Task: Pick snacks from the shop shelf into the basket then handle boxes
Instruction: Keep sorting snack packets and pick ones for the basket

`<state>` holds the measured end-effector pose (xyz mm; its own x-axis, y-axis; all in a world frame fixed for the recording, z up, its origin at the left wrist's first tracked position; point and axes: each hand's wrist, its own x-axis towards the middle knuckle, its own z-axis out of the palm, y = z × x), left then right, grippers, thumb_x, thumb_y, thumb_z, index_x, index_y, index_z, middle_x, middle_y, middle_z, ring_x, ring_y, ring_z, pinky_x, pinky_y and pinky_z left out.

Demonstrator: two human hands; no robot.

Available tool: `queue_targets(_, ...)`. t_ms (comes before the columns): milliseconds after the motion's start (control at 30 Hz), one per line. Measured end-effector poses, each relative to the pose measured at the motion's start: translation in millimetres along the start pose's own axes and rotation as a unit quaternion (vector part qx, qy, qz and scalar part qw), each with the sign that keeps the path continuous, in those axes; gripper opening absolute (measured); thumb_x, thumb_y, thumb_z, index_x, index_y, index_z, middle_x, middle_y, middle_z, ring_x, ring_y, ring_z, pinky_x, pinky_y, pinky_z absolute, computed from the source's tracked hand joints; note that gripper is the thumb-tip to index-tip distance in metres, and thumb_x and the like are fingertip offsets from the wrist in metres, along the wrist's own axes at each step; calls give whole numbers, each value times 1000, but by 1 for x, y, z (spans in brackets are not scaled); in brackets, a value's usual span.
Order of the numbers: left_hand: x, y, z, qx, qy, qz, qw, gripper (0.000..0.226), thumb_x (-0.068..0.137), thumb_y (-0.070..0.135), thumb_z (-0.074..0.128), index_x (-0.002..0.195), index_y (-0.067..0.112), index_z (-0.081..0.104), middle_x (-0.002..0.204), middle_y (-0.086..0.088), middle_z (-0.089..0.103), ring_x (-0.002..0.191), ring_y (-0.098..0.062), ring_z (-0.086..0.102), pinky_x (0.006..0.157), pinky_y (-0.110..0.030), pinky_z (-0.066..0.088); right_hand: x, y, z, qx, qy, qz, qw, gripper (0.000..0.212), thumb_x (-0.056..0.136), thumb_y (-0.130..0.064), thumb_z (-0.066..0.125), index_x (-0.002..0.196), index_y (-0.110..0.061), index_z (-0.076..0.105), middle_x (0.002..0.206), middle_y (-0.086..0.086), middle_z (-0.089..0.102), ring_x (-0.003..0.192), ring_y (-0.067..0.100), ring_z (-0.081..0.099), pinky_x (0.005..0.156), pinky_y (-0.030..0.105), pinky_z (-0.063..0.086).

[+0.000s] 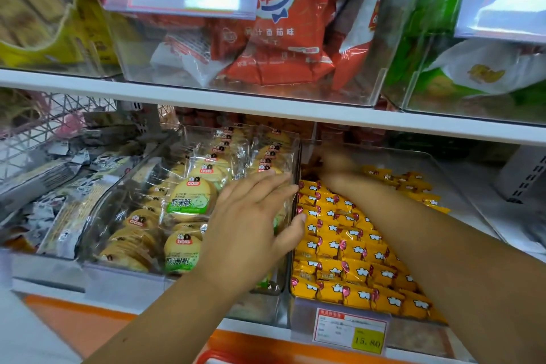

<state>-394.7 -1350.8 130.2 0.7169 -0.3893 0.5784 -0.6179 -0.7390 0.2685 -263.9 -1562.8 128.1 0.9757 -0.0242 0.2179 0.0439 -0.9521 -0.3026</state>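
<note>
Two hands: left hand (pixel 251 224) flat against clear bin wall (pixel 295 154), right hand (pixel 336 167) at one o'clock over yellow packets (pixel 354 245), blurred, grip unclear.

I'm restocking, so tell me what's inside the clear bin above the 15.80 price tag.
Rows of small yellow packets fill it. The right hand reaches into the back, blurred, covering what lies there; whether it grips a packet cannot be told.

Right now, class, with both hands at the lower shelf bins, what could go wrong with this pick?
1. The right hand reaches far back over the small yellow wrapped snacks; its forearm may sweep packets out.
2. The left hand lies with straight fingers over the round cracker packets in clear wrap; pressing down there may crush them.
</note>
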Motion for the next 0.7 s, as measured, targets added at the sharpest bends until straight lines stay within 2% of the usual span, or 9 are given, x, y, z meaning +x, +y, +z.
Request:
queue_targets(100, 0, 0, 0, -3, -2, -2, 1000, 48, 90, 55, 46, 124, 28, 67, 134, 13, 61, 129, -7, 44, 107, -24, 19, -7, -3, -7, 74, 29, 6, 997, 10, 97, -20, 57, 88, -25, 57, 90, 0, 59, 86, 20, 57, 64, 30, 41)
queue_targets(233, 1, 0, 0, 1, -4, -7, 1000, 50, 90, 57, 45, 125, 29, 66, 135, 13, 60, 129, -8, 46, 107, -25, 19, -25, -13, -29, 103, 36, -3, 994, 7, 99, -25, 54, 102, -20, 58, 92, -2, 56, 84, 18, 54, 66, 31, 40)
queue_targets(333, 3, 3, -6, 13, -19, -4, 1000, 58, 89, 63, 41, 133, 31, 60, 139, 13, 57, 132, -9, 45, 107, -24, 18, -54, -19, -48, 147, 90, 8, 985, 3, 98, -26, 57, 100, -24, 59, 89, -8, 57, 79, 14, 54, 64, 27, 41)
queue_targets(400, 5, 6, -12, 21, -42, -8, 999, 67, 89, 71, 38, 144, 34, 46, 149, 15, 45, 140, -7, 35, 112, -23, 14, -84, -22, -62, 205, 131, 11, 970, 4, 98, -25, 59, 97, -27, 55, 88, -13, 56, 76, 5, 54, 62, 23, 43)
queue_targets(467, 6, 9, -16, 28, -49, -18, 998, 74, 89, 73, 40, 151, 33, 34, 156, 16, 34, 145, -6, 25, 115, -25, 8, -118, -22, -74, 310, 151, 11, 939, 3, 98, -21, 58, 99, -24, 57, 98, -13, 64, 86, 4, 64, 76, 23, 52)
queue_targets(533, 5, 19, -23, 34, -29, -20, 999, 77, 88, 74, 40, 152, 32, 32, 156, 15, 34, 145, -7, 24, 114, -24, 8, -153, -23, -84, 423, 154, 25, 893, 8, 98, -15, 57, 97, -23, 59, 103, -10, 70, 93, 7, 71, 85, 29, 57)
queue_targets(633, -4, 39, -34, -76, -63, -79, 992, 67, 91, 61, 51, 150, 36, 32, 138, 21, 42, 132, -5, 35, 110, -23, 26, -198, -24, -96, 519, 136, 39, 843, 11, 99, -6, 53, 90, -14, 52, 105, -1, 73, 93, 14, 73, 81, 27, 59)
queue_targets(700, -11, 51, -36, -228, -98, -123, 961, 45, 93, 48, 56, 137, 44, 45, 120, 23, 53, 109, -2, 56, 88, -20, 46, -221, -22, -101, 541, 111, 60, 831, 10, 99, -7, 52, 90, -12, 51, 104, 5, 73, 92, 17, 74, 83, 29, 59)
